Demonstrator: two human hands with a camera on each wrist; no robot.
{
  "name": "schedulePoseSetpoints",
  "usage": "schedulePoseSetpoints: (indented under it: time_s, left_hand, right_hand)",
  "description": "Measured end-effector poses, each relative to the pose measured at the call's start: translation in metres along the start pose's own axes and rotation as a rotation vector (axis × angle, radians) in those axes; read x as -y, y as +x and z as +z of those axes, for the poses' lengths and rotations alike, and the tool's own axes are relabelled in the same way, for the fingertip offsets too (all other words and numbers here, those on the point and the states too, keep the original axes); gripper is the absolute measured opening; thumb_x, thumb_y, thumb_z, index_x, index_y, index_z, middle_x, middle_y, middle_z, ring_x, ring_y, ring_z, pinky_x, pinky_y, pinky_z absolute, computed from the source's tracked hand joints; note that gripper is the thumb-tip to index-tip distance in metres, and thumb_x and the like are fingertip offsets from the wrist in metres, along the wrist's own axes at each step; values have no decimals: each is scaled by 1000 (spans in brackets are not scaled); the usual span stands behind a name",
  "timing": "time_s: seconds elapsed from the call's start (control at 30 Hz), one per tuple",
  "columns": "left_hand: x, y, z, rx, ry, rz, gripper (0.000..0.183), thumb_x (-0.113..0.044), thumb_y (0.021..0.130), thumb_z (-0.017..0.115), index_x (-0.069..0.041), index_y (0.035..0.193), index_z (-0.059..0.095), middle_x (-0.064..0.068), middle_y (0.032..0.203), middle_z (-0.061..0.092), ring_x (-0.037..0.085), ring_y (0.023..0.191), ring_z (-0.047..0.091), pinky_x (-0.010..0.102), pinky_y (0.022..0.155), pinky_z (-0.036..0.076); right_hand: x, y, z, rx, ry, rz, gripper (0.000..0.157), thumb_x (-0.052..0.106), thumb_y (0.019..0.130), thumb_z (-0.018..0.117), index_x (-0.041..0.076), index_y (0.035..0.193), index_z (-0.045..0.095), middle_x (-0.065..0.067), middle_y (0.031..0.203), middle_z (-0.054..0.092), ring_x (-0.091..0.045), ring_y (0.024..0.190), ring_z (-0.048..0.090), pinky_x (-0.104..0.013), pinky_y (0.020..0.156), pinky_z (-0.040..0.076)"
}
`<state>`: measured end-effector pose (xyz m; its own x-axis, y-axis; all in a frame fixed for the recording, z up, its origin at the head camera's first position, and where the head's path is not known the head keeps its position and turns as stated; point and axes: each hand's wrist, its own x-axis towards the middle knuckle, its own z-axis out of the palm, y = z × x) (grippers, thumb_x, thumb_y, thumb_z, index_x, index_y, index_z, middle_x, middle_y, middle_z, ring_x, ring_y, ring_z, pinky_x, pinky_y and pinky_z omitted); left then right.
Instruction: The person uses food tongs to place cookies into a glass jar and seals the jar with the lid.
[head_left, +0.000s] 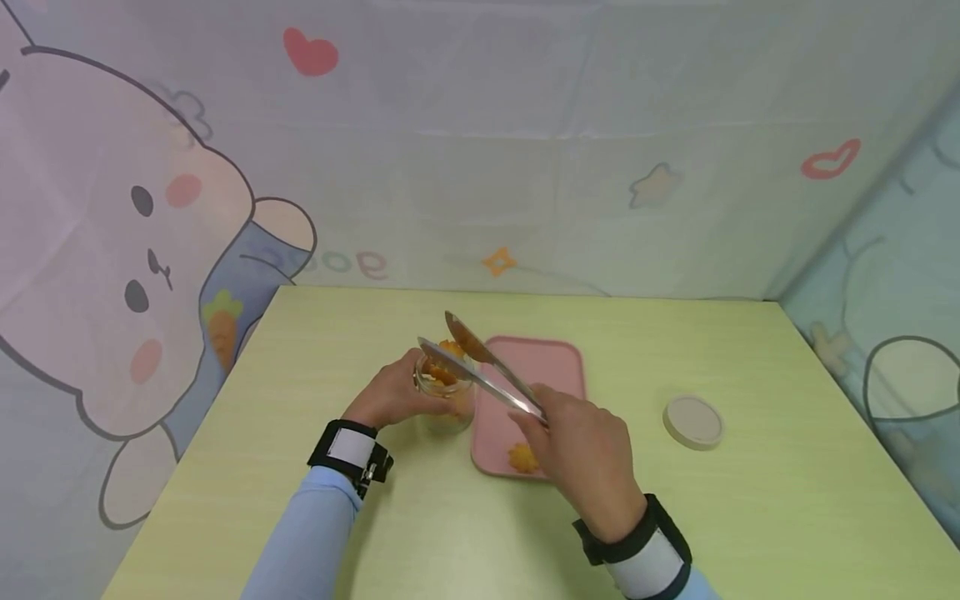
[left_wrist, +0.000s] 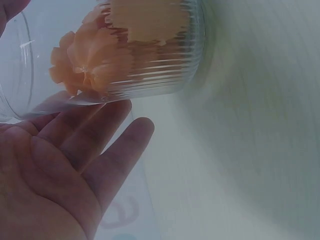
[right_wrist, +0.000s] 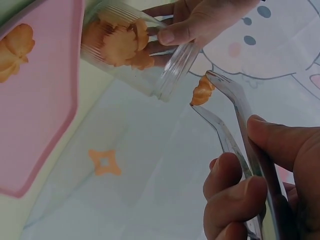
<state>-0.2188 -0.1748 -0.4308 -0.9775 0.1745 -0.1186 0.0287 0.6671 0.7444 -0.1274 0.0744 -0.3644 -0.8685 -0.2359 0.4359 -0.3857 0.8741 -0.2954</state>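
Observation:
My left hand (head_left: 397, 390) grips a ribbed clear glass jar (right_wrist: 176, 67) beside the tray. Several golden flower-shaped cookies (left_wrist: 87, 57) lie inside, toward its bottom. In the left wrist view, two of my fingers stretch out along the jar's side. Metal tongs (head_left: 517, 400) are held in my right hand (head_left: 588, 450), thumb on one arm and fingers round the other. Between the tong tips one cookie (right_wrist: 202, 91) is pinched just outside the jar's mouth. Another cookie (head_left: 522, 457) rests on the pink tray (head_left: 551, 360), near its front edge.
A round pale lid (head_left: 693, 421) lies on the yellow-green table (head_left: 787, 500), right of the tray. Behind the table hangs a printed cloth (head_left: 480, 167) with a cartoon animal at the left.

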Motion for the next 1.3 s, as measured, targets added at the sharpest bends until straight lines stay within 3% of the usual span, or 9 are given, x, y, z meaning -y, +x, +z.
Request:
schedulePoseSetpoints:
  time_s: [0.7,0.97,1.1,1.3]
  left_hand:
    - [-1,-2,-1,-4,34,0,77,-41,63,85,-10,124,48,9,112,63,25,101,55,47,88,48]
    - [-2,-1,-2,1,31,7,77,-41,63,85,-10,123,48,9,109,63,24,99,56,45,85,48]
    - [-1,0,-1,-1,32,-2,78,-41,62,85,-11,124,47,8,109,63,24,98,55,45,85,48]
    - [-1,1,-1,8,32,2,78,-40,64,84,-9,125,47,9,111,63,25,100,55,46,86,47]
  right_hand:
    - [-25,-11,-7,-49,1,61,24,33,80,74,12,82,63,3,46,42,-12,36,33,-25,32,19]
    - [-45,-20,-8,-32,-15,111,32,35,81,73,8,98,70,2,46,44,-12,36,35,-26,32,21]
    - [-51,-29,-5,-9,-16,126,29,35,81,72,10,94,69,4,45,39,-11,36,33,-25,33,19]
    - [-57,-45,3,58,-4,149,24,34,81,73,12,89,68,4,45,43,-10,37,36,-26,32,23]
